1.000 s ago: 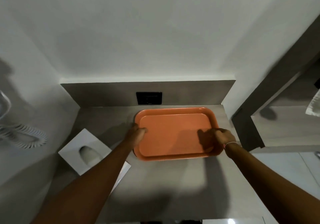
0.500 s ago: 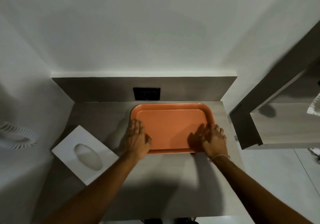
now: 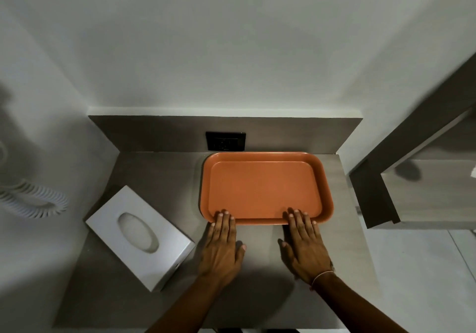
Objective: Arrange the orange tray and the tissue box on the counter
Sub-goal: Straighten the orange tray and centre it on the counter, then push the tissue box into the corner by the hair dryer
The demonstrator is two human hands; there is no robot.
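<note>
The orange tray (image 3: 265,187) lies flat on the grey counter (image 3: 154,175), pushed back against the backsplash at the right. My left hand (image 3: 221,249) rests palm down in front of it, fingertips touching the tray's near rim at the left corner. My right hand (image 3: 305,246) lies flat too, its fingertips over the near rim toward the right corner. Neither hand grips anything. The white tissue box (image 3: 140,236) sits at an angle on the counter's left side, apart from both hands, oval slot facing up.
A black socket plate (image 3: 226,141) sits on the backsplash just behind the tray. A white coiled cord (image 3: 33,200) hangs on the left wall. A grey cabinet edge (image 3: 371,198) and shelf stand right of the counter. Walls close the counter at back and left.
The tray went from held at its sides to lying flat on the counter near the backsplash. Both hands let go and slid back to its near rim, fingers spread flat.
</note>
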